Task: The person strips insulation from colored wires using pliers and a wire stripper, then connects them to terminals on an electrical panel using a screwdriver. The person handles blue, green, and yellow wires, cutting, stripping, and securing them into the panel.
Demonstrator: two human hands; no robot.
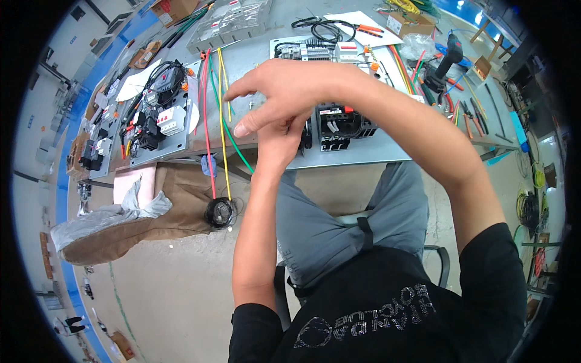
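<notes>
My right arm reaches across from the right, and my right hand (279,89) is over the work table, its thumb and forefinger stretched apart with nothing visible between them. Just below it, overlapping, is my left hand (279,142); its fingers are mostly hidden behind the right hand. Behind and beside both hands lies a grey metal mounting plate (357,154). It carries a black electrical device (339,128) and a row of terminal blocks (311,54), partly covered by my right arm. Left of my hands, a red wire (206,127), a yellow wire (224,151) and a green wire (236,148) hang over the table edge.
A second plate (177,147) with a white breaker (172,120) lies at the left. A cordless drill (446,63), pliers (467,118) and a cardboard box (410,24) are at the right. Below the table, a black wire coil (219,212) hangs by a brown-covered seat (175,209).
</notes>
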